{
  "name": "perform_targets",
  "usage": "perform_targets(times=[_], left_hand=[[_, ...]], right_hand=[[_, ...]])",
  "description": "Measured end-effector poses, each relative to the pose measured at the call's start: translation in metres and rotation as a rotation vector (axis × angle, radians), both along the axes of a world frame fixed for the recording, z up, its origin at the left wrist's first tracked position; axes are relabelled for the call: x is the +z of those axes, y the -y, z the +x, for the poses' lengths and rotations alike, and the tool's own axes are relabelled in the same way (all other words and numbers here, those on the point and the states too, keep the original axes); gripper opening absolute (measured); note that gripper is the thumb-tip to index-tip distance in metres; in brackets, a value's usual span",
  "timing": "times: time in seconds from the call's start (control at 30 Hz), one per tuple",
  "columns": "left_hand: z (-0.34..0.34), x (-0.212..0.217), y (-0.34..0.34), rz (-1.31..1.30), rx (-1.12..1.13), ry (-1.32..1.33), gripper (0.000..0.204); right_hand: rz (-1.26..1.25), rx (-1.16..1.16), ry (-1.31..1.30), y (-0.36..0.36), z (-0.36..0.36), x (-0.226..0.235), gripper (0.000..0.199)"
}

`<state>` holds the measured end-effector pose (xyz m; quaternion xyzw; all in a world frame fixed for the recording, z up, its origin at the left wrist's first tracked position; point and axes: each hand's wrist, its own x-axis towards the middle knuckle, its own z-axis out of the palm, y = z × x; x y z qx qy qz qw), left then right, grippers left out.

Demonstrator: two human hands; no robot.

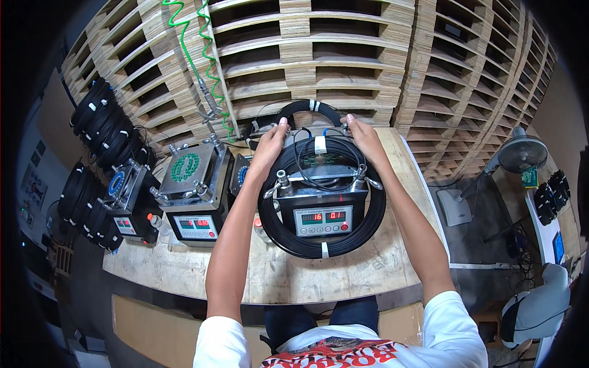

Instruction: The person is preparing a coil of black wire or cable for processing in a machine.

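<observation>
My left hand [270, 149] and my right hand [364, 140] reach over the far corners of a boxy black machine [289, 216] with a lit red and green display. Each thumb points up and the fingers close at a far clamp, where a bit of metal shows; the fingertips are mostly hidden. The near corners carry metal wing nuts, a left one [282, 178] and a right one [372, 182]. A big coil of black cable [325, 250], tied with white bands, rings the machine and leans across its top. Behind it, between my hands, arches another black coil [299, 107].
Two similar machines stand to the left, a middle one [195, 199] and a farther one [136, 211], with green and blue rings of connectors on top. Cable coils [113, 138] hang at left. Stacked pallets [343, 49] wall the back. A fan [521, 153] stands right of the wooden table [405, 260].
</observation>
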<state>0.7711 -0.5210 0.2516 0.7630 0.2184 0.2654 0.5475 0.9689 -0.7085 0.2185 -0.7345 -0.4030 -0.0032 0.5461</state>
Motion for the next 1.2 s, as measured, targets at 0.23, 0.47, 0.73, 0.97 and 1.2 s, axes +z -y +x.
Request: perform_targets(times=[0.23,0.47,0.73,0.97,1.2], left_hand=[[0.000,-0.004,-0.008,0.005,0.000,-0.012,0.078],[0.001,-0.004,-0.008,-0.061,0.000,0.023,0.081],[0.002,-0.003,-0.012,-0.029,-0.058,-0.084,0.084],[0.001,-0.007,-0.012,0.000,-0.026,-0.031,0.080],[0.000,-0.005,-0.011,-0.009,-0.044,-0.045,0.074]], right_hand=[[0.080,0.021,-0.046,-0.003,-0.006,0.002,0.050],[-0.014,-0.042,-0.068,0.002,-0.011,0.009,0.055],[0.048,0.003,0.011,-0.004,0.004,-0.004,0.049],[0.090,0.044,-0.021,-0.004,0.000,-0.004,0.047],[-0.001,-0.075,-0.104,-0.003,-0.007,0.003,0.052]])
